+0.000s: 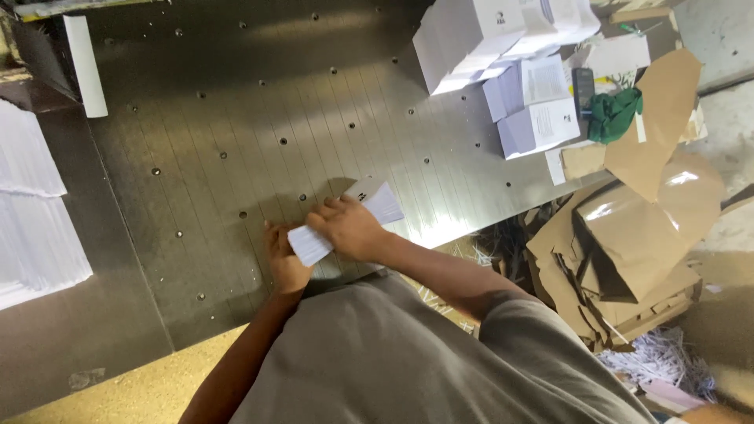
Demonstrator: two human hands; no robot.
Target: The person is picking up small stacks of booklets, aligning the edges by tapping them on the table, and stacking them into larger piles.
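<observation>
Right hand (351, 228) curled over small white paper stack (345, 224) — left hand (284, 259) gripping its end, metal table (236, 141)

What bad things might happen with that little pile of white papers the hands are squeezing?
The small white paper stack sits between the left hand and right hand near the edge of the grey metal table, so sheets may slip off onto the brown cardboard scraps. The sheets might also fan out unevenly.

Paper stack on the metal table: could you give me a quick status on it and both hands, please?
Left hand braces one end of the paper stack. Right hand lies across its top. Stack flat on the metal table. Nothing in the way.
</observation>
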